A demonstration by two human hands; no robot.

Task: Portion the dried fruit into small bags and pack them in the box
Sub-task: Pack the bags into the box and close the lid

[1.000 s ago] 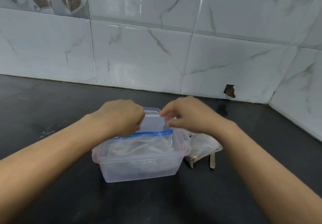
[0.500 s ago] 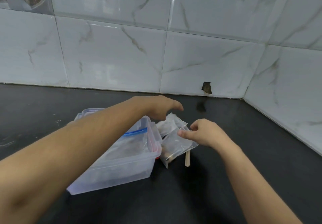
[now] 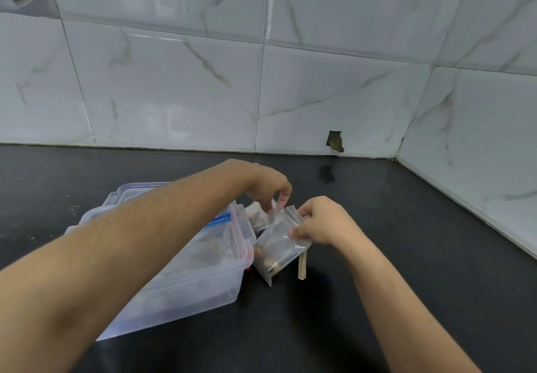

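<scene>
Packing step in hand. Right hand [image 3: 319, 224] fingers pinch a filled small bag [image 3: 279, 249] at the box's [image 3: 186, 285] three o'clock; left hand [image 3: 270, 186] fingers nip a second bag [image 3: 258, 215]. Next, judged: lift both into the box.

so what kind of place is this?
Most likely a home kitchen: a dark stone-like counter set in a corner of glossy marble-look wall tiles, with a clear plastic food box and small bags of dried fruit in the hands.

box [image 3: 186, 282] blocks left, countertop [image 3: 421, 227] open right of bags [image 3: 279, 247]
</scene>
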